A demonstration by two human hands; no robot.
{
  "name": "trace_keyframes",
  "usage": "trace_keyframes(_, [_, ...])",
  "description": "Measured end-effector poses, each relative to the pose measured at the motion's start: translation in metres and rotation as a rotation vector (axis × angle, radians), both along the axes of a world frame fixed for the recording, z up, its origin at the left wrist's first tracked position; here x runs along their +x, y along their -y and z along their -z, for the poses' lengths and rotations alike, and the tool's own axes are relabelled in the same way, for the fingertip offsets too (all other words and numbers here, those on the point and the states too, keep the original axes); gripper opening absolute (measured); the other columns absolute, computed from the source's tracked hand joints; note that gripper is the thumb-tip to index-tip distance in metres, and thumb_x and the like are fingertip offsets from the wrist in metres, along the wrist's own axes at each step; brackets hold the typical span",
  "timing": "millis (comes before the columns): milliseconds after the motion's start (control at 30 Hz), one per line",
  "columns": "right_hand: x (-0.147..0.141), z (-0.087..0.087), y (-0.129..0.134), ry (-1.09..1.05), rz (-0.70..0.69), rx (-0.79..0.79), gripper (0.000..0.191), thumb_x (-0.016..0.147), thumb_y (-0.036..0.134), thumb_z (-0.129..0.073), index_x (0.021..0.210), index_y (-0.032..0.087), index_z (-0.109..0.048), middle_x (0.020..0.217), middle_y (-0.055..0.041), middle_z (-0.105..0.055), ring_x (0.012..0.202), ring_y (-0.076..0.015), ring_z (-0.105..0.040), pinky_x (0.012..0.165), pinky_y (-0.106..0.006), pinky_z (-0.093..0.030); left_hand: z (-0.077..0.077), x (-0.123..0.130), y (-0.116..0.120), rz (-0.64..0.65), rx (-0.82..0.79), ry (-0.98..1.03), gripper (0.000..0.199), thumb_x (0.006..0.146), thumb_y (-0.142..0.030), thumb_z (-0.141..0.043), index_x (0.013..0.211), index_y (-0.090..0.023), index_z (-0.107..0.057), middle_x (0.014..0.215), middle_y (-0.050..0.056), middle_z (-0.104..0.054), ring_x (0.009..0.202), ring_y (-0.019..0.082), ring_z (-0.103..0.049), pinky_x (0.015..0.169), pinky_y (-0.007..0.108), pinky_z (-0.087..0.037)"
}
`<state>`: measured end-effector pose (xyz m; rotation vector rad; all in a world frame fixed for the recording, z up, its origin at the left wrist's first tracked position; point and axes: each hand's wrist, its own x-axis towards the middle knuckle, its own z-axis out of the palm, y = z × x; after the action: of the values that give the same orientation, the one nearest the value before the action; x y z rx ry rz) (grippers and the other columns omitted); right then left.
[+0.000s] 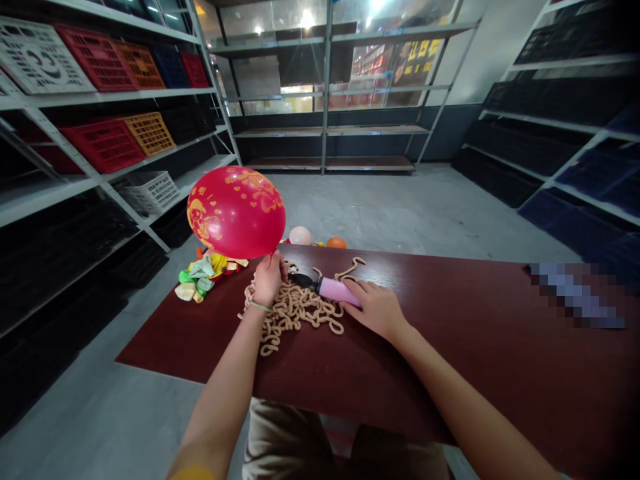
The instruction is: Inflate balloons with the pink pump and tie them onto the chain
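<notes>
A red balloon (pixel 237 212) with yellow printed figures is inflated and tilts up to the left. My left hand (pixel 269 280) pinches it at its neck, closed round the rubber. Under my right hand (pixel 377 307) is a pink balloon pump (pixel 337 291) with a black nozzle end; the fingers are wrapped over its barrel. The nozzle (pixel 301 280) points at my left hand, and whether it touches the balloon's neck is hidden. Below both hands lies a tangled heap of beige cord (pixel 295 310) on the dark red table (pixel 400 380).
Several uninflated balloons (pixel 203 277) lie at the table's left edge. Beyond the far edge show a white balloon (pixel 300 235) and an orange balloon (pixel 337 243). A pixelated strip (pixel 575 293) lies at the right. Shelves with plastic crates (pixel 103 143) stand left; black crates (pixel 540 143) stand right.
</notes>
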<state>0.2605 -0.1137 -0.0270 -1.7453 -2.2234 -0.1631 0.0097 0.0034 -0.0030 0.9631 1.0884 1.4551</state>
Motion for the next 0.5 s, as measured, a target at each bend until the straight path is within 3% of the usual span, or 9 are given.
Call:
trace_keyframes(133, [-0.002, -0.003, 0.001, -0.001, -0.011, -0.018, 0.055, 0.093, 0.052, -0.050, 0.141, 0.025, -0.048, 0.126, -0.0076, -0.065, 0.104, -0.0252, -0.062, 0.082, -0.035, -0.043, 0.000, -0.003, 0.000, 0.097, 0.075, -0.350, 0.035, 0.095, -0.038, -0.041, 0.064, -0.022, -0.044, 0.044, -0.005, -0.044, 0.039, 0.011, -0.043, 0.044, 0.023, -0.035])
trace_keyframes(500, [0.002, -0.005, -0.001, -0.004, -0.026, 0.096, 0.054, 0.093, 0.057, -0.049, 0.137, 0.025, -0.054, 0.119, -0.0082, -0.068, 0.102, -0.0252, -0.064, 0.078, -0.034, -0.048, -0.007, 0.001, 0.011, 0.219, 0.108, -0.487, 0.041, 0.094, -0.040, -0.038, 0.057, -0.022, -0.041, 0.043, -0.003, -0.041, 0.040, 0.011, -0.042, 0.047, 0.025, -0.034])
